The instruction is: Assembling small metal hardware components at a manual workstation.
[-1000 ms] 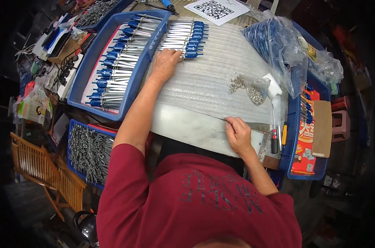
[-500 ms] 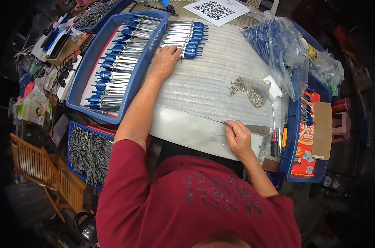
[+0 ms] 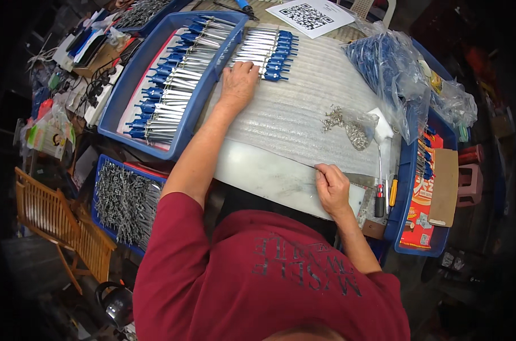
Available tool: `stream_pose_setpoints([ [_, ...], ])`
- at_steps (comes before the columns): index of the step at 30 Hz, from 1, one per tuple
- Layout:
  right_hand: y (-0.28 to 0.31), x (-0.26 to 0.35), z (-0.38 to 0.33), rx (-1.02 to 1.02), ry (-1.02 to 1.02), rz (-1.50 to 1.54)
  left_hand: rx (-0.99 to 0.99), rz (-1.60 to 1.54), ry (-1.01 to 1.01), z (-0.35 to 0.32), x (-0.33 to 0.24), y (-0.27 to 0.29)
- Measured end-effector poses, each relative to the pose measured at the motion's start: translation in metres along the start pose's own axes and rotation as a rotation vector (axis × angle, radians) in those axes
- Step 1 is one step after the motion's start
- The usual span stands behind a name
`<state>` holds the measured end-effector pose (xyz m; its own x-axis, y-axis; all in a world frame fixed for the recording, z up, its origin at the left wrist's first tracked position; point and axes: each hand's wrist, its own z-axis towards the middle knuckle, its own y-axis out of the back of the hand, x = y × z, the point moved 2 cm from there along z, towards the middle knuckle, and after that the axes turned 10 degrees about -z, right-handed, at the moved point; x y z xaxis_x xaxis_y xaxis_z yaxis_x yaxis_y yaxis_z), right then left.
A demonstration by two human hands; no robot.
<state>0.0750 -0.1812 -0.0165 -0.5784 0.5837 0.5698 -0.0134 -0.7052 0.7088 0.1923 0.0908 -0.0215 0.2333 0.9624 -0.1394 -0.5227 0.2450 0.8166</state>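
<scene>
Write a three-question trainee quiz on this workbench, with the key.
1. Multiple choice: what is the left grip at?
A) the black kettle
B) the row of blue-and-silver parts
C) the wooden chair
2. True or false: the yellow-handled tool lies right of the red-and-black-handled screwdriver.
3. Fill in: the right grip is at the ____ edge (near or far) of the pale ribbed sheet.

Key: 1 B; 2 true; 3 near.

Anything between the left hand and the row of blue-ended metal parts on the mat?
Nothing visible. The left hand is right at the near end of the row. The blue tray's wall stands left of the hand, not between.
</scene>
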Motion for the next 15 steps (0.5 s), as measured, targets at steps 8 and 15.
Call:
stream_pose_setpoints([
  [8,0.001,0.000,-0.002,0.015,-0.033,-0.001,-0.156,-0.340,-0.025,-0.039,-0.036,0.080],
  [15,-0.001,0.000,-0.001,0.014,-0.016,-0.014,-0.083,-0.102,0.244,-0.068,0.053,0.147],
])
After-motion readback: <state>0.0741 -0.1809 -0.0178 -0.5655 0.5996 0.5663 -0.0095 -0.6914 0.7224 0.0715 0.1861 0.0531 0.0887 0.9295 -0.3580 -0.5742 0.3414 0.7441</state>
